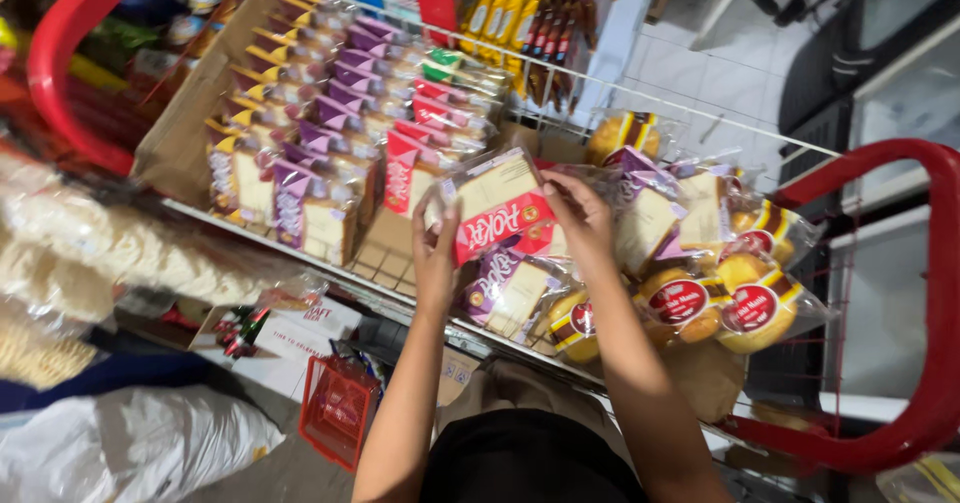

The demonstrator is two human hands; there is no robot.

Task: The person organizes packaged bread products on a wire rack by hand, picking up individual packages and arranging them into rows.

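White tile floor [735, 73], red-framed rack [935, 293].

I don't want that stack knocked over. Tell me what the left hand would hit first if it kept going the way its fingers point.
The left hand points up and away, gripping the red-labelled bread packet. Straight on, it would probably meet the upright red-labelled packets standing just beyond; depth is unclear.

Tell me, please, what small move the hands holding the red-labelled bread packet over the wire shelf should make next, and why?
Probably lower the red-labelled bread packet into the bare patch of wire shelf just below it. Both the left hand and the right hand grip it by its ends above that gap, and upright rows of like packets stand right beside it, so it would fit the row.
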